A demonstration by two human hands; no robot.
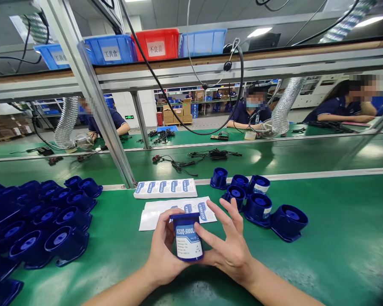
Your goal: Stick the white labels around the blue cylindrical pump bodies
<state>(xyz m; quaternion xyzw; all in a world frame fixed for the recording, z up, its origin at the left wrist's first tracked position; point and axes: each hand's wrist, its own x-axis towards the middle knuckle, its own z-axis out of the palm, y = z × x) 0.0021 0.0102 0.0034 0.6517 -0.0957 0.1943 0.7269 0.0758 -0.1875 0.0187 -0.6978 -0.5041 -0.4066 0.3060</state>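
Observation:
A dark blue plastic pump housing [187, 219] stands upright between my hands, wide rim at the top. On its front is a white and blue label [188, 244] printed with a DC52Q-5000L model mark. My left hand [162, 250] grips the housing from the left, fingers bent behind it and thumb along the bottom. My right hand [231, 246] has its fingers spread; the index fingertip touches the label's right edge and the thumb reaches the housing's lower edge. Behind them lies a partly used label sheet [153, 214], with a stack of label sheets [166, 189] beyond.
Many blue housings [65, 242] crowd the green bench at left. Several more, some labelled, stand at right, the nearest housing [289, 221] without a visible label. A metal post [92, 93] rises at left. Black cables [210, 155] lie beyond the rail; co-workers sit across.

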